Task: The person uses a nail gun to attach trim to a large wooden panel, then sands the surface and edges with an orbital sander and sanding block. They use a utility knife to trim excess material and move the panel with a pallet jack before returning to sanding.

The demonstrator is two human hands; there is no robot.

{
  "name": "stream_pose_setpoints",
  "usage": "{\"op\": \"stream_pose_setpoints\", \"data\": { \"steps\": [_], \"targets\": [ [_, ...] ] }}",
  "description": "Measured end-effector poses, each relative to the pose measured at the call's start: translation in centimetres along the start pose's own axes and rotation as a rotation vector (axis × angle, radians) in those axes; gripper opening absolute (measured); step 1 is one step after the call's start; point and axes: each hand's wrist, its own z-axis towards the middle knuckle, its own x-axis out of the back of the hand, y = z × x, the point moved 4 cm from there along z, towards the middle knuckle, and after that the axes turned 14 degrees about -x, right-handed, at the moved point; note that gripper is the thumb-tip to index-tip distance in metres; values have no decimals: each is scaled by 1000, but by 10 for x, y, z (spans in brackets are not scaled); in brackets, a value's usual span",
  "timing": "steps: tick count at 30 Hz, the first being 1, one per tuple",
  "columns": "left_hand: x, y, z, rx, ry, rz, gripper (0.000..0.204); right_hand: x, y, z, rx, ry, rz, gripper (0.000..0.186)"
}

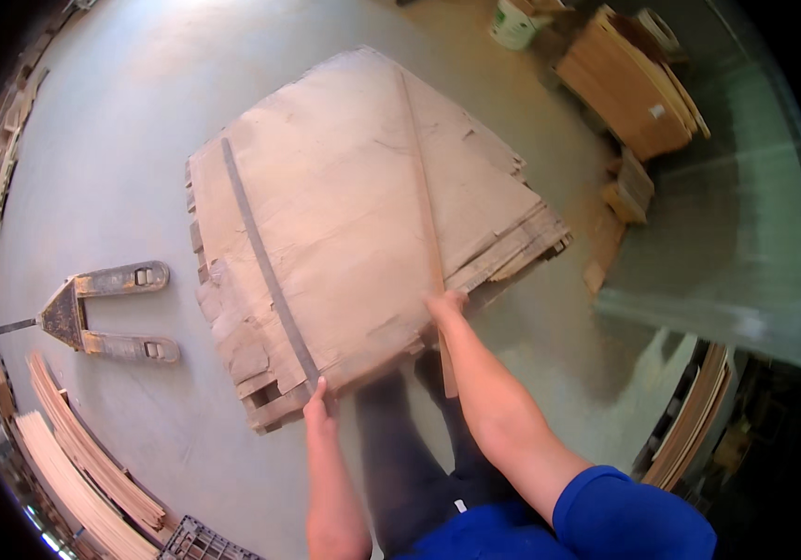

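A wooden pallet (pixel 522 245) in front of me is covered with worn brown cardboard (pixel 326 205). Two long thin slats lie across it, running away from me. At the near edge, my left hand (pixel 321 406) grips the end of the greyish slat (pixel 265 261). My right hand (pixel 447 303) is closed around the browner slat (pixel 422 187) farther right, whose near end sticks out past the pallet edge beside my leg. The fingers of both hands are partly hidden.
A pallet jack (pixel 69 313) stands left on the grey floor. Long wooden strips (pixel 83 476) and a dark crate (pixel 200 541) lie lower left. Cardboard (pixel 625 84) and a white bucket (pixel 512 25) stand far right, near a translucent greenish sheet (pixel 727 233). More boards (pixel 695 415) are stacked lower right.
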Motion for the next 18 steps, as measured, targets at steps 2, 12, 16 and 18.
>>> {"op": "stream_pose_setpoints", "data": {
  "steps": [2,12,16,18],
  "targets": [
    [43,-21,-22,-8,-2,-9,31,14,39,-37,-7,-3,-20,131],
    [260,-115,-90,-5,-152,24,26,61,266,-185,-125,-83,-39,103],
    [330,-158,-112,-19,-133,-63,23,56,345,-219,-91,-58,-93,91],
    [372,-193,-126,3,-131,-79,23,61,391,-235,-124,-52,-52,91]
  ]
}}
